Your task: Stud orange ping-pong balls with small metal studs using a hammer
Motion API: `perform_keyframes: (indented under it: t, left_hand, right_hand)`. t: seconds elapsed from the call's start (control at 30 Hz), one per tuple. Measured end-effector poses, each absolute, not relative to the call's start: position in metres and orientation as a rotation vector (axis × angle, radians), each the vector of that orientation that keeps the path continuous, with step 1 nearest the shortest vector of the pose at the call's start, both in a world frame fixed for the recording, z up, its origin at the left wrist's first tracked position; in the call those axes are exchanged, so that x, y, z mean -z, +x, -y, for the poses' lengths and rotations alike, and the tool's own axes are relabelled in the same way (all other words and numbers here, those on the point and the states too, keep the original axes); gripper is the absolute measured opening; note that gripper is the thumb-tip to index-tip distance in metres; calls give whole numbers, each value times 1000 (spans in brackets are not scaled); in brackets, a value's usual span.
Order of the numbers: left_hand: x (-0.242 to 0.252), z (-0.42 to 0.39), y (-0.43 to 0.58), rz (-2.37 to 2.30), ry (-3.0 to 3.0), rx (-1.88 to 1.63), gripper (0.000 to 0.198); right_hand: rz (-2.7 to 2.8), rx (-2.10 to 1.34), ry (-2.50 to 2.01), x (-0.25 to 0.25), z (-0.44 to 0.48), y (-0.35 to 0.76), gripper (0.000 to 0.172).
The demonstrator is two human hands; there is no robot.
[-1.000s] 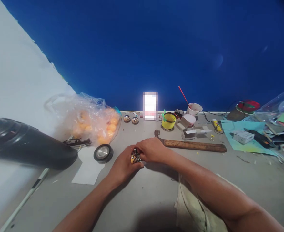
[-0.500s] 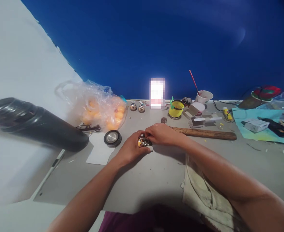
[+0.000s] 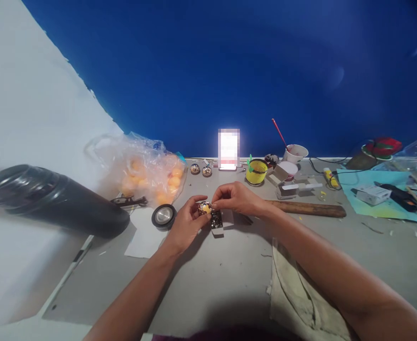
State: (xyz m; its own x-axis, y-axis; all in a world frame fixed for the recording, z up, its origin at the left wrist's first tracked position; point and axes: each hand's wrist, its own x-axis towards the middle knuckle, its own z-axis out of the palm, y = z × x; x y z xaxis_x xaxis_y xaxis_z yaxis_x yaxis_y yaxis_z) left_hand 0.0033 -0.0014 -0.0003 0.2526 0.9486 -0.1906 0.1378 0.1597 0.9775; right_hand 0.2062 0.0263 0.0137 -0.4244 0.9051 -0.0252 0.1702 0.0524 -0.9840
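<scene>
My left hand (image 3: 187,221) holds a small round ball (image 3: 204,207) partly covered in shiny studs, with orange showing. My right hand (image 3: 235,199) pinches at the ball's right side with thumb and fingertips; what it pinches is too small to name. Just below the ball, a small open white box (image 3: 217,222) of shiny studs lies on the grey table (image 3: 230,274). Two finished studded balls (image 3: 200,169) stand near the back edge.
A clear bag of orange balls (image 3: 148,173) lies at left, with a black roll (image 3: 52,201), a tape roll (image 3: 164,215) and pliers (image 3: 128,201). A hammer (image 3: 304,208) lies behind my right hand. A yellow pot (image 3: 256,172), cups, glue gun and cloth (image 3: 301,293) occupy the right.
Both hands have lifted the ball off the table, uncovering the small box of studs beneath. The camera view shifted slightly.
</scene>
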Motion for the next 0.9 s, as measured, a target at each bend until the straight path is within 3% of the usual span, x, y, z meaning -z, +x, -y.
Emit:
perform_keyframes:
  t: [0.27, 0.57, 0.9]
  left_hand:
    - [-13, 1, 4, -1100, 1143, -874, 47]
    - [-24, 10, 9, -1123, 1126, -907, 47]
    - [-7, 4, 13, -1135, 1058, -1079, 52]
  right_hand:
    - [1253, -1702, -915, -11, -31, 210, 25]
    - [1174, -1830, -783, -6, -30, 209, 28]
    - [1142, -1772, -894, 0, -27, 198, 27]
